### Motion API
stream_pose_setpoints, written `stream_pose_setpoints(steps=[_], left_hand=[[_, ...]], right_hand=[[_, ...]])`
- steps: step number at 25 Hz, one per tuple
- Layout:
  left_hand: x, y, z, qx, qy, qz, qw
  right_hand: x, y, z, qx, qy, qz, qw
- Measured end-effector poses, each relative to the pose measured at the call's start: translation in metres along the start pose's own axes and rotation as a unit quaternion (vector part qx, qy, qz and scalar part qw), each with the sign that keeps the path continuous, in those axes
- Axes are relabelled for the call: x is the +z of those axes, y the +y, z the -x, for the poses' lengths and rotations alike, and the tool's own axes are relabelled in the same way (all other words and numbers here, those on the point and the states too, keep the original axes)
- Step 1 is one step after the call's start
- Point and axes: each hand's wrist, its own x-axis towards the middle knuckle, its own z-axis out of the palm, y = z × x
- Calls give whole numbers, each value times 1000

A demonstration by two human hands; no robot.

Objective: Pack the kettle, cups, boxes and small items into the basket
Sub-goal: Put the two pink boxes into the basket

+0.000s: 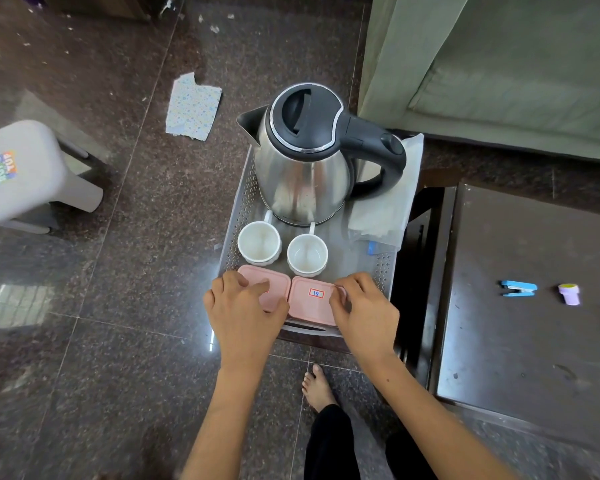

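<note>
A grey perforated basket point(383, 271) sits on the floor in the head view. Inside it stand a steel kettle point(302, 174) with a black lid and handle, two white cups point(259, 242) point(307, 255), a folded plastic packet point(385, 206), and two pink lidded boxes at the near end. My left hand point(241, 311) rests on top of the left pink box point(278, 284), fingers spread over its lid. My right hand point(364, 311) touches the right edge of the right pink box point(309, 303), which bears a small red-framed label.
A dark low table point(520, 341) on the right carries a blue stapler point(518, 288) and a small purple item point(569, 294). A white plastic stool point(25, 174) stands at left. A patterned paper scrap point(192, 107) lies on the floor. A green sofa point(499, 71) is behind. My bare foot point(317, 388) is below the basket.
</note>
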Motion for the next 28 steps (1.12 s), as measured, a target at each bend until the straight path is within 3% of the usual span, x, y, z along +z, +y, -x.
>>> stream_pose_setpoints(steps=[15,24,28], left_hand=[[5,1,8,-14,19,7,1000],[4,12,17,-3,41,-2,999],[-10,45,29,46,56,32,997]], right_hand=[[5,2,-1,-13,-5,-19,1000],[-2,1,-5,-2,-99,-40,994],[-27,12,9,-5,-28,-85,996]])
